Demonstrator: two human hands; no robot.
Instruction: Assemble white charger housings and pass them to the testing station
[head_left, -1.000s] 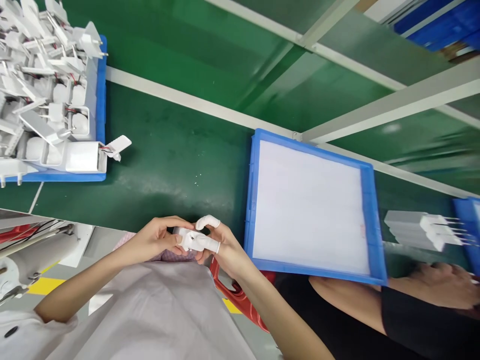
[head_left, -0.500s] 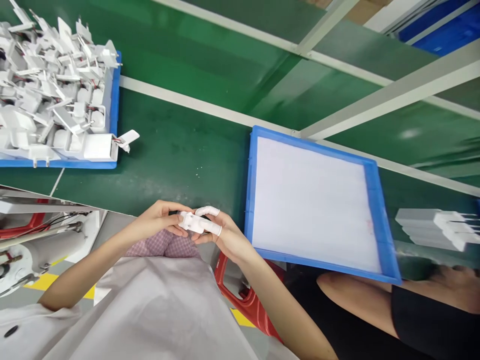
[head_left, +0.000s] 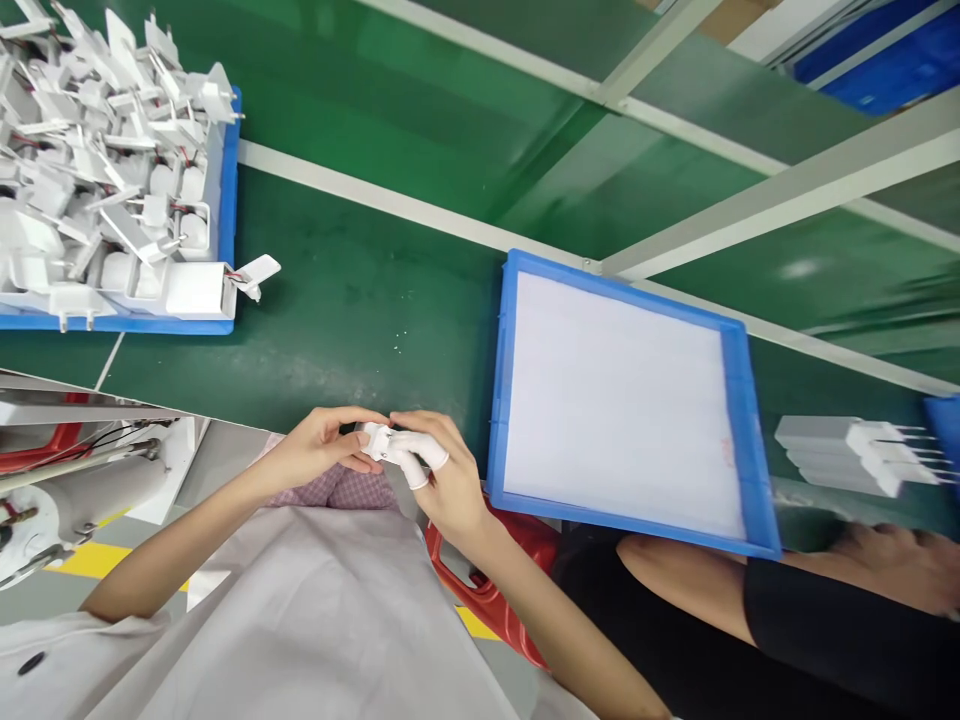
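A small white plug housing (head_left: 376, 441) is held near the table's front edge, above my lap. My left hand (head_left: 319, 447) pinches it from the left between thumb and fingers. From the right, my right hand (head_left: 455, 490) also closes on it, two of its fingers wrapped in white finger covers (head_left: 420, 452) and lying over the piece. Those fingers hide part of the housing. At the upper left, many white plug housings (head_left: 112, 170) with short red wires are heaped in a blue tray (head_left: 231, 190). One white housing (head_left: 199, 290) there has its plug part (head_left: 257, 272) hanging out on wires.
Right of my hands lies a blue tray (head_left: 499, 400) with a white liner (head_left: 622, 400). Beyond it are several white plug units (head_left: 840, 450) in a row, near another person's arm (head_left: 682, 590). A red stool (head_left: 480, 585) is below. A metal rail (head_left: 375, 205) crosses behind.
My right hand has turned, and its covered fingers now point over the housing more from the right. Both hands still hold it. The view has shifted slightly.
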